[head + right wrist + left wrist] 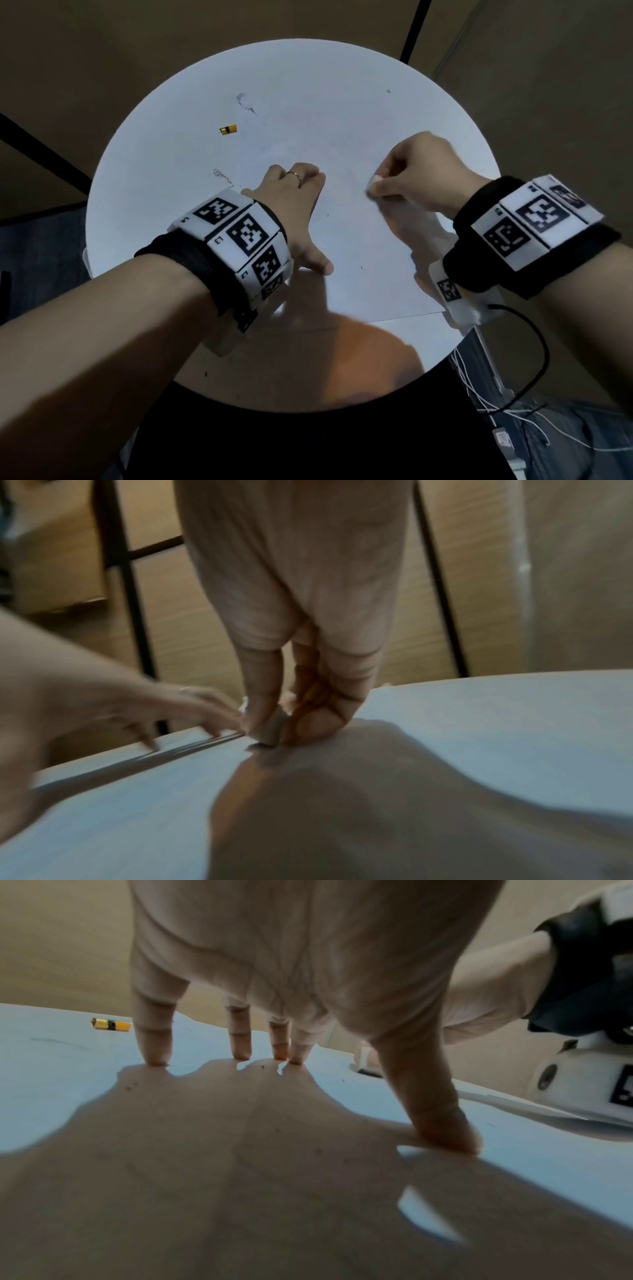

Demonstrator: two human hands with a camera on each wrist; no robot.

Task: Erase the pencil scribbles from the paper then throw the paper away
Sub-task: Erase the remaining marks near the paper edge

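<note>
Landmark for all positions: the sheet of paper (342,240), lying flat on the round white table (144,192), its near edge running close to the table rim on my side.

Nearest me, over the paper's near-left part: my left hand (294,212), spread wide. Left wrist view shows all four fingertips (157,1058) and the thumb planted straight down on the white surface, palm arched clear of it. Nothing held; the hand presses the sheet in place. A ring shows on one finger in the head view.

Right of that, over the paper's right half: my right hand (418,174), fingers closed narrow in a pinch on a small white eraser (375,181). Right wrist view: eraser (272,730) gripped between thumb and curled fingers, its lower end touching the paper. That view is blurred, so the eraser's exact shape is unclear.

Pencil marks: none that I can make out near the eraser. Small dark specks lie scattered on the sheet.

Beyond the paper's left edge, on the bare table: a faint grey scribble mark (219,174).

Farther, past the paper's far-left corner: a short yellow-and-black stub (228,130) lying on its side, well apart from both hands.
</note>
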